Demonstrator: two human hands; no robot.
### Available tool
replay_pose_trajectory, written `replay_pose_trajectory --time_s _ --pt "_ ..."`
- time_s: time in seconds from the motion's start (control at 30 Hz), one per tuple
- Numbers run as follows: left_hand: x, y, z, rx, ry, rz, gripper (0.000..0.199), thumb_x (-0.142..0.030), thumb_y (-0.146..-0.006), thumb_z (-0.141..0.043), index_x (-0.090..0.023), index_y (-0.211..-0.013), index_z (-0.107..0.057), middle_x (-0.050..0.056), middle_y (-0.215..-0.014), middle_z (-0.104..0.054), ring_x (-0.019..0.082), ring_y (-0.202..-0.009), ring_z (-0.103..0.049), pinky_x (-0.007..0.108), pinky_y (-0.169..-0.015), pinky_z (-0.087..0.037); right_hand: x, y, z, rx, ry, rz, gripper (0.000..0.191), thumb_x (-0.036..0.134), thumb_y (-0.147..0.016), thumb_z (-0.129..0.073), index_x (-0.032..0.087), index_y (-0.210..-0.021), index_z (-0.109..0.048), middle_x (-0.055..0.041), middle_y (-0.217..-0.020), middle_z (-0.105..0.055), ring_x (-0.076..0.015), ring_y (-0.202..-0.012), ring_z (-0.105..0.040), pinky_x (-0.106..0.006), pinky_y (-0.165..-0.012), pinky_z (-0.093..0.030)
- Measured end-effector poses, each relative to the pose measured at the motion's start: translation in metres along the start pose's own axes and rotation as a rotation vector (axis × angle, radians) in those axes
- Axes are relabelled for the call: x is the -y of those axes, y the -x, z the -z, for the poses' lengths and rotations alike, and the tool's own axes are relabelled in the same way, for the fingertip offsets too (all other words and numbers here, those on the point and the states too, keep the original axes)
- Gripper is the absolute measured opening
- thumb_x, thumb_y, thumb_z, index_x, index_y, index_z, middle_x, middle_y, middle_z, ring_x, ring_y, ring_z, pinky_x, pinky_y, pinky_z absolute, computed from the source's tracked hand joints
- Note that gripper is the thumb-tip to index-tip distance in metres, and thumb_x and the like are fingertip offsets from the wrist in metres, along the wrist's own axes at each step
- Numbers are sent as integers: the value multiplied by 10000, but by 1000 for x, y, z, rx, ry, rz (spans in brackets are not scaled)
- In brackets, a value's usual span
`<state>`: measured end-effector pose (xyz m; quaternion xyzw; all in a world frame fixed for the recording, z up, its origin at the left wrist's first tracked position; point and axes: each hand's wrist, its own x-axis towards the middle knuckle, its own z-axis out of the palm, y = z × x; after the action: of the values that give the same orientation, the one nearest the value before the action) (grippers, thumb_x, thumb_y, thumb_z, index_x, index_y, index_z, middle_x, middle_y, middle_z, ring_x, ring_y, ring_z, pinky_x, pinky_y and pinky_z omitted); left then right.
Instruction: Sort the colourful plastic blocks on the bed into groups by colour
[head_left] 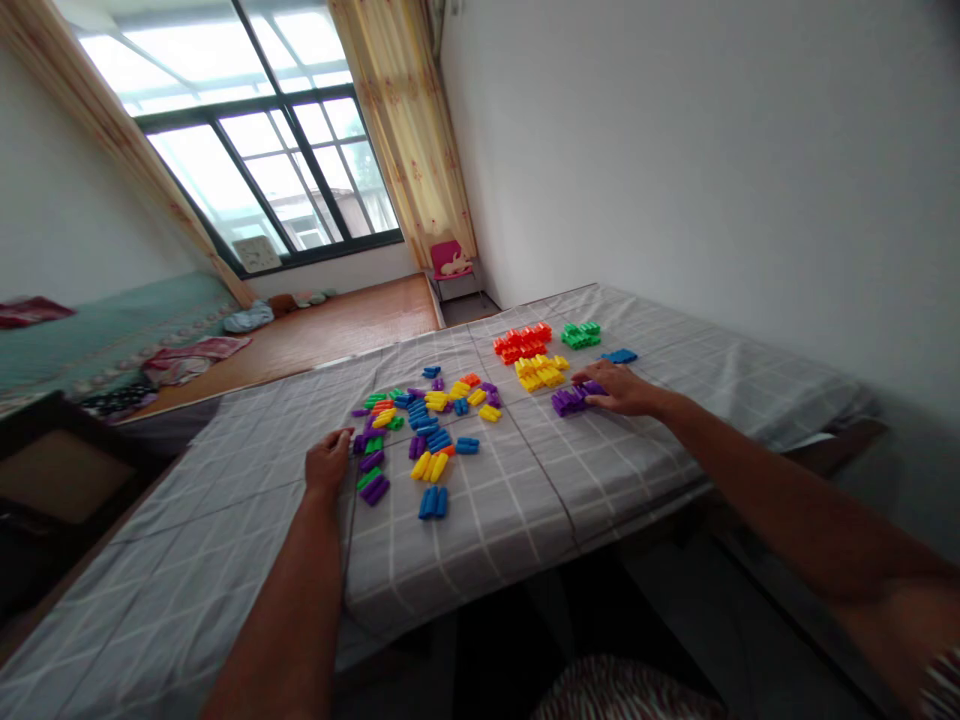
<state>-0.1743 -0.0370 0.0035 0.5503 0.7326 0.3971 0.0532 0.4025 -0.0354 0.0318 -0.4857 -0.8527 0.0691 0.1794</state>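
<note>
On the left part of the table lies a loose, mixed spread of small plastic pieces (422,422) in blue, purple, yellow, green and orange; they look like pegs or clips. My left hand (327,460) is at its left edge, fingers curled together at a purple piece (359,444). Over to the right, my right hand (619,388) has its thumb and fingers closed round the end of a purple group (568,401). Behind that group sit a yellow group (541,373), a red-orange group (523,342) and a green group (581,335). A few blue pieces (619,356) lie just beyond my right hand.
A grey checked cloth (480,540) covers the table. A white wall (697,170) runs along the right side. Past the far edge are a wooden platform (360,315), a pink chair (448,258) and a curtained window (277,150). A dark cabinet (67,480) stands at the left.
</note>
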Motion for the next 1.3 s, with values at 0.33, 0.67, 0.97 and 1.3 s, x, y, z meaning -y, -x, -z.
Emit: replay_pose_trajectory --time_s 0.33,0.67,0.97,1.3 --pt "4 0 -5 14 72 -14 374 -368 -791 -512 -146 -977 -749 70 -1003 -754 231 -995 -665 298 -887 -487 10 -6 12 -14 40 92 546 405 -824 -592 252 -1348 -554 -114 -1319 -600 -321 -1220 -538 -504 -997 -442" --pt "2 8 -16 7 398 122 299 -306 -848 -515 -120 -987 -704 73 -816 -735 162 -693 -682 259 -632 -541 164 -79 -43 77 -187 494 343 259 -892 -522 224 -1218 -621 -95 -1156 -679 -225 -1023 -651 -390 -915 -503" --pt "3 9 -11 -62 495 137 273 -278 -884 -494 -124 -1002 -686 72 -838 -717 151 -753 -698 180 -513 -504 271 -194 -122 115 -19 489 373 125 -869 -517 189 -1214 -642 -109 -1178 -678 -216 -1075 -623 -332 -938 -458" --pt "16 0 -22 -86 393 108 268 -269 -885 -491 -155 -992 -709 65 -861 -726 151 -781 -698 238 -665 -528 296 -251 -134 166 289 351 231 267 -879 -548 178 -1007 -718 -130 -1045 -702 -253 -1028 -604 -315 -863 -453"
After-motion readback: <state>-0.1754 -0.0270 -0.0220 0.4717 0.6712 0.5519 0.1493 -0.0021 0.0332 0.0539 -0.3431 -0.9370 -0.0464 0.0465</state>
